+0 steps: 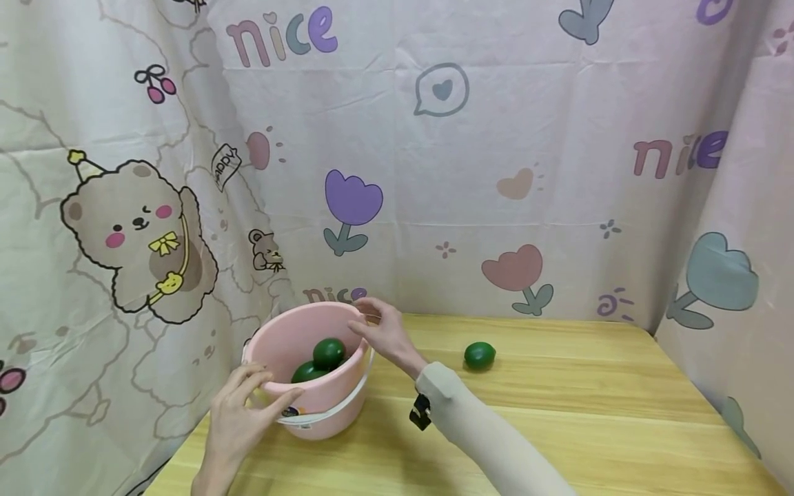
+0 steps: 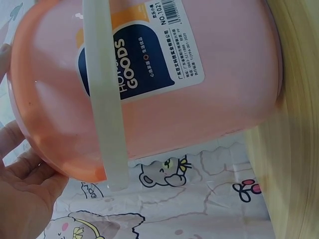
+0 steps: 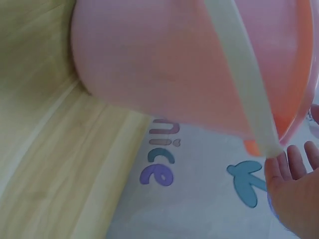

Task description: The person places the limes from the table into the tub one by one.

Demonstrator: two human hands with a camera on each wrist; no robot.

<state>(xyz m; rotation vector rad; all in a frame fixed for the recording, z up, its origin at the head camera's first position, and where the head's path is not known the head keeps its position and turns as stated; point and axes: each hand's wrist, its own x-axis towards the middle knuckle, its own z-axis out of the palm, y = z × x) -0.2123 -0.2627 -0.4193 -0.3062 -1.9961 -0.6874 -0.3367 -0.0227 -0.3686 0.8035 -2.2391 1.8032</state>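
A pink bucket point(image 1: 335, 413) with a white handle point(image 1: 329, 415) stands at the left of the wooden table, its label point(image 2: 144, 52) large in the left wrist view. My left hand point(image 1: 238, 413) holds its near left rim, fingers over the edge and thumb along the outside. Across from it, my right hand point(image 1: 387, 337) grips the far right rim, near the end of the handle point(image 3: 244, 79) in the right wrist view. Inside the bucket lie two glossy dark green limes point(image 1: 329, 353), one partly covering the other.
Another green lime point(image 1: 480, 355) lies on the wooden table point(image 1: 558, 413), right of the bucket. A printed curtain point(image 1: 434, 172) hangs behind the table and along both sides. A small black device point(image 1: 420, 412) sits at the right wrist, below the pale sleeve point(image 1: 477, 427).
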